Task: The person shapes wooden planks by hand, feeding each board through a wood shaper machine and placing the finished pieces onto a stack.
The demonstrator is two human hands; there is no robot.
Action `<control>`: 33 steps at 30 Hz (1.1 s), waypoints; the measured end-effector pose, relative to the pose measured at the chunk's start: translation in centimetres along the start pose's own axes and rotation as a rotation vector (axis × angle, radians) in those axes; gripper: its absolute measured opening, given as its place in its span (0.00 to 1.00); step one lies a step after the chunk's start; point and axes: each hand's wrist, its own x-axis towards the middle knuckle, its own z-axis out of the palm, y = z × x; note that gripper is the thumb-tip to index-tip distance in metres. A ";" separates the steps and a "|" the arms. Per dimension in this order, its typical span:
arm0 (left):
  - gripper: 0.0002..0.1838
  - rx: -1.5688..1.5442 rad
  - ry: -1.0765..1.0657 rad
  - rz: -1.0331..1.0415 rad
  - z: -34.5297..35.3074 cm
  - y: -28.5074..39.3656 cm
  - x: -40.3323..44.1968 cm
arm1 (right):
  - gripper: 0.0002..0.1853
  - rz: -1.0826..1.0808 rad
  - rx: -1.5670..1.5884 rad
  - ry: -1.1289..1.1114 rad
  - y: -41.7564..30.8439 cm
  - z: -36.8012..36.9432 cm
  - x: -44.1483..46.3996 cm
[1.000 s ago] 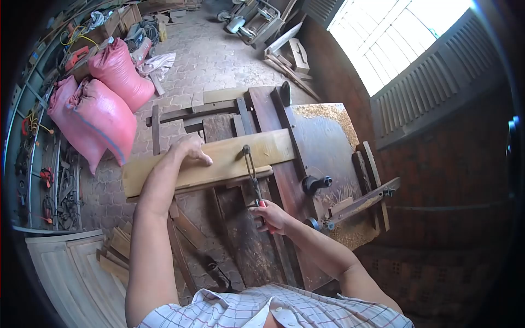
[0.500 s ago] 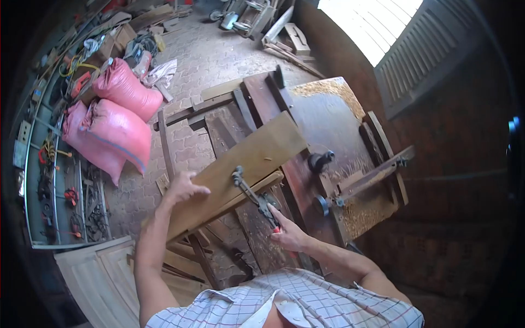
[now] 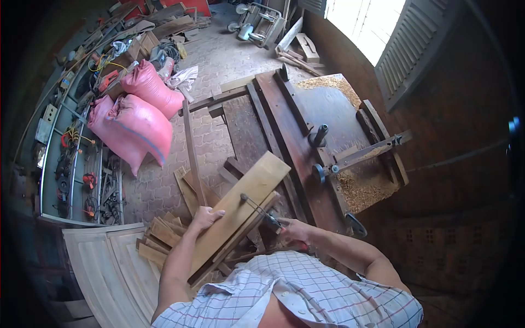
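Observation:
A long, light wooden board [image 3: 246, 191] slants across the front of my body, its near end by my shirt. My left hand [image 3: 205, 218] grips its left edge, thumb on top. A locking clamp [image 3: 261, 210] has one jaw pad on the board's face and reaches over its right edge. My right hand [image 3: 297, 232] is wrapped round the clamp's red handle. Along the board's right side runs a narrower wood strip [image 3: 240, 236], partly under the clamp.
A machine table [image 3: 333, 117] with wood shavings stands to the right. Pink sacks [image 3: 139, 123] lie at the left beside a tool rack [image 3: 71, 158]. Wood offcuts [image 3: 164, 232] and a pale panel door [image 3: 109, 262] are at the lower left.
The board has come off the machine's frame towards my body and turned steeper, its far end now lower. Both hands and the clamp moved with it; my left hand has closed on the board's edge.

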 end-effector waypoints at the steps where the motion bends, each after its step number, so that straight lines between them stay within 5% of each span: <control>1: 0.39 0.077 0.007 0.030 -0.2 -0.5 0.5 | 0.44 -0.022 0.001 0.011 1.1 0.4 -0.2; 8: 0.42 0.390 -0.026 0.282 -2.0 0.6 2.2 | 0.39 -0.148 0.006 0.270 11.4 7.3 0.5; 10: 0.39 0.484 0.006 0.410 -1.7 1.2 3.4 | 0.40 -0.184 0.230 0.309 12.7 10.3 0.9; 14: 0.46 0.533 -0.142 0.307 -3.0 0.1 6.7 | 0.42 -0.196 0.320 0.423 14.8 13.8 2.6; 20: 0.32 0.325 0.030 0.218 -14.0 -10.3 5.6 | 0.36 -0.194 0.029 0.663 13.9 15.0 0.6; 23: 0.27 0.097 0.158 0.169 -17.5 -14.6 1.6 | 0.30 -0.280 -0.641 0.950 16.7 14.2 1.6; 26: 0.25 -0.270 0.114 0.134 -16.4 -18.2 -2.0 | 0.29 -0.396 -0.502 0.960 21.2 13.9 5.1; 28: 0.24 -0.498 0.071 0.132 -14.8 -17.2 -4.0 | 0.29 -0.447 -0.445 0.952 20.9 14.1 4.7; 32: 0.26 -0.871 0.096 0.328 -11.1 -8.9 -10.5 | 0.31 -0.194 -0.592 0.750 15.3 15.2 0.2; 33: 0.26 -0.987 -0.001 0.331 -10.7 -6.9 -11.3 | 0.30 -0.460 -0.617 0.879 15.1 15.5 -0.6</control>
